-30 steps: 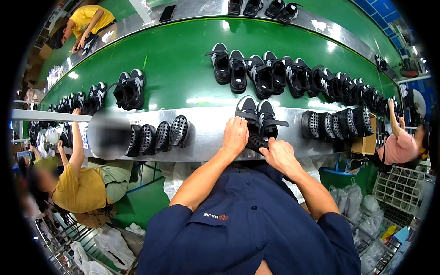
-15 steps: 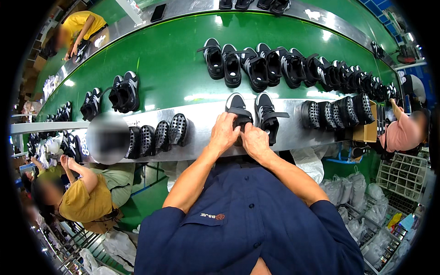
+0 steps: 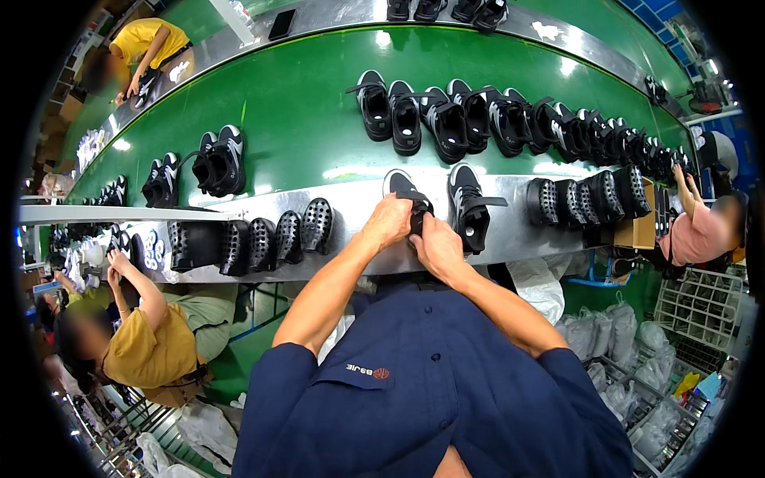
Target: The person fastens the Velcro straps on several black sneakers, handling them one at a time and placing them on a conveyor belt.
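Right in front of me, a black and white sneaker [image 3: 398, 182] stands on the metal ledge, toe pointing away. My left hand [image 3: 389, 219] is closed round its left side near the strap. At its opening and heel, my right hand [image 3: 439, 245] grips with bent fingers; the fingertips are partly hidden inside or behind the collar. A matching sneaker [image 3: 464, 191] rests just to the right, apart from my hands, its strap sticking out sideways.
Beyond the metal ledge [image 3: 351, 207], a green conveyor belt [image 3: 303, 103] carries rows of sneakers [image 3: 450, 131]. Black perforated shoe-shaped pieces stand left [image 3: 288, 237] and right [image 3: 586, 199]. A cardboard box [image 3: 635, 229] sits at right. Co-workers are on both sides; a white rail [image 3: 127, 214] crosses at left.
The held sneaker has shifted slightly left and tilted, away from its mate. My left hand has moved onto its side, and my right hand has moved slightly nearer me.
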The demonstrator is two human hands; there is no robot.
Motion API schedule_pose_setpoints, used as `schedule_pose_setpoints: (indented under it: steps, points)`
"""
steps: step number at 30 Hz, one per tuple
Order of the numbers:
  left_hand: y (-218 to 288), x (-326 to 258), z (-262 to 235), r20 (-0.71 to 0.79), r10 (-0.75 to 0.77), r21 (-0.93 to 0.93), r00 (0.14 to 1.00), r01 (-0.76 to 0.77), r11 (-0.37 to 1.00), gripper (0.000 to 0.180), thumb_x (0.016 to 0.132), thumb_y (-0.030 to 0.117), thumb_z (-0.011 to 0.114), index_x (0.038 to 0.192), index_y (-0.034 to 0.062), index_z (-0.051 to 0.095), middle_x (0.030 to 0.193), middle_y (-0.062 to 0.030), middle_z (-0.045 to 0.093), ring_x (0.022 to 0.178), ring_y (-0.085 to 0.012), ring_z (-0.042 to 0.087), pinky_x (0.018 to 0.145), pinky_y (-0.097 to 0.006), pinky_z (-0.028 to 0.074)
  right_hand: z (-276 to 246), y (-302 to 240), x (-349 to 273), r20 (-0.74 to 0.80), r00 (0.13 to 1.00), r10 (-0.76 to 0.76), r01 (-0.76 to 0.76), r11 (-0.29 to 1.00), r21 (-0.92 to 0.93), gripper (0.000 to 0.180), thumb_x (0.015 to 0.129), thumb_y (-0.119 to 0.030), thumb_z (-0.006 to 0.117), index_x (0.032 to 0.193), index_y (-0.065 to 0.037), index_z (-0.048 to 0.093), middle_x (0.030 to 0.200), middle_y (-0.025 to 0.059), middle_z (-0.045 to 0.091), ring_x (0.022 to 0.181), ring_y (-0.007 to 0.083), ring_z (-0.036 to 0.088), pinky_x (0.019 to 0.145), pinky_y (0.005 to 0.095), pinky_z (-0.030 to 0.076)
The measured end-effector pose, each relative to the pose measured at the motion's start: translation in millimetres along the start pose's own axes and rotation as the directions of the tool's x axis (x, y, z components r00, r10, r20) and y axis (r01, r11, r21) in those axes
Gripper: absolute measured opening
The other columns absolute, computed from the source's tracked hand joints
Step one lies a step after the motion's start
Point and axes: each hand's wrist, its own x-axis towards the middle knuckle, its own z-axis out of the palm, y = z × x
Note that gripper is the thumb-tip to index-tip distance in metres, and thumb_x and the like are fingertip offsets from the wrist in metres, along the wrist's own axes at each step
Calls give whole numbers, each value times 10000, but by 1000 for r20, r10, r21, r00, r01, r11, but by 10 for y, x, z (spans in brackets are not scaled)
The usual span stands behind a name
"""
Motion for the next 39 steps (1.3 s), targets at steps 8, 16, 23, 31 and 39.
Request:
schedule_pose_setpoints:
  steps: [8,16,23,31,39]
  points:
    - [-40,-110,68,-34,-55,-145,998,49,988,219,868,11,591,1045,-45,707,970,-288,698,948,-486,660,874,-513,544,-51,282,278,181,966,184,-203,974,95,357,877,-144,727,1125,41,549,978,318,694,942,481,697,829,532,561]
    - [-28,-315,341,-354,-43,60,934,69,996,469,795,57,753,1251,29,648,1157,-223,629,1079,-440,622,898,-477,544,312,323,201,49,977,209,-213,972,102,321,922,-261,721,1032,3,575,790,286,694,785,488,702,732,571,555]
    - [-159,-230,682,-410,-326,29,852,369,929,403,854,14,673,1249,70,611,1053,-231,593,1005,-447,608,816,-530,528,274,241,180,95,971,221,-232,966,115,306,908,-221,729,997,32,581,808,309,682,818,513,686,730,571,548]
    - [-65,-326,614,-515,93,238,852,37,971,200,831,66,680,1027,94,646,979,-157,577,911,-382,612,818,-492,500,235,258,238,124,955,268,-282,953,109,295,882,-187,710,1027,57,628,845,324,690,855,513,693,764,557,561]
    - [-111,-319,589,-308,405,518,861,-206,831,74,847,178,617,901,133,642,898,-65,578,905,-289,614,841,-414,474,139,288,245,168,971,168,-196,967,165,314,884,-174,687,1026,97,618,889,346,692,896,509,697,784,543,554]
